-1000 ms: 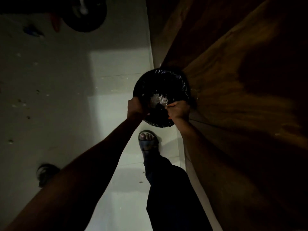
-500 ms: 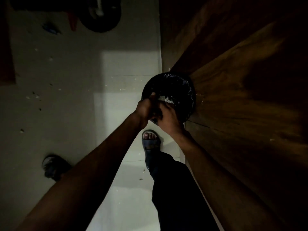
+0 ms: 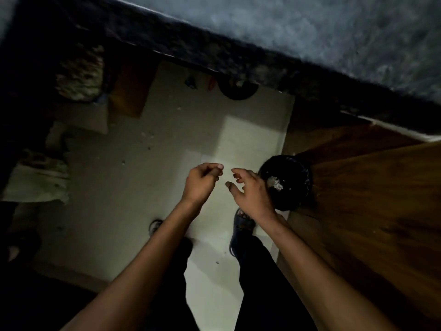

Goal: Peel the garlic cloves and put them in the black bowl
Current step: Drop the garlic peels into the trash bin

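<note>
While a person is standing on a pale tiled floor [image 3: 143, 187], the left hand [image 3: 202, 185] is hovering with fingers curled, thumb meeting fingertips; whether it is pinching anything is too dim to tell. Just beside it, the right hand [image 3: 250, 194] is hanging with fingers loosely spread, holding nothing. To its right a black bag-lined bin [image 3: 296, 173], likely for skins, is sitting against a wooden cabinet [image 3: 370, 211], pale scraps [image 3: 274, 183] inside. No garlic or black bowl is showing. Open floor is lying leftward; the cabinet edge is crowding the right
</note>
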